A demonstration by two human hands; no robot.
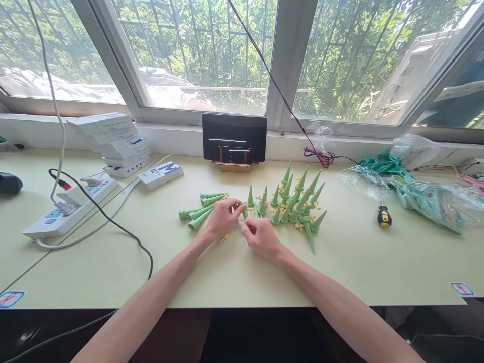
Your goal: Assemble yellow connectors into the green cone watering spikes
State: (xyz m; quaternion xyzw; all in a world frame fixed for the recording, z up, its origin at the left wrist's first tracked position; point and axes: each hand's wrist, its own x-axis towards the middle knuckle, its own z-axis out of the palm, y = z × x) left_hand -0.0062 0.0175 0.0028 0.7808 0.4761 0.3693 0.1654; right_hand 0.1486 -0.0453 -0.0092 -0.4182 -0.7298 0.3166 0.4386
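My left hand [224, 218] is closed, thumb and fingers pinched around a green plastic cone [244, 212] held just above the table. Facing it, my right hand [260, 236] has its fingers curled in a pinch close to the cone's lower end; whatever lies in that pinch is too small or hidden to name. Left of the hands lie several hollow green cones [200, 220] on their sides. To the right, many green cones [298, 204] stand point up with small yellow valve-like pieces on them. A loose yellow piece [224, 238] rests near my left wrist.
A tablet [234, 135] with a phone [235, 155] before it stands by the window. Stacked white boxes [117, 143] and a power strip [71, 209] with cables are at left. A screwdriver [384, 217] and plastic bags [427, 201] lie at right.
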